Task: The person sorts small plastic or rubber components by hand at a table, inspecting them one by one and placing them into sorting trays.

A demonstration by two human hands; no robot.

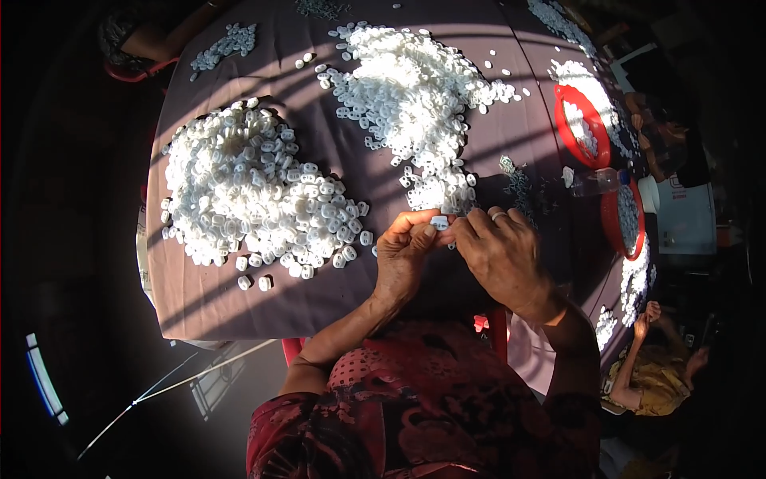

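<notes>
So we've got both hands meeting over the near edge of the purple cloth-covered table [319, 287], left hand [403, 255] and right hand [499, 251] with fingertips pressed together, pinching one small white plastic oval piece [440, 222] between them. At about 9 o'clock from our hands sits a big heap of white plastic pieces [247, 191], and a second sunlit heap [415, 88] spreads at 12 o'clock. Two red round plastic trays [568, 100] sit around 2 o'clock, with a clear plastic bottle [594, 182] lying between them.
</notes>
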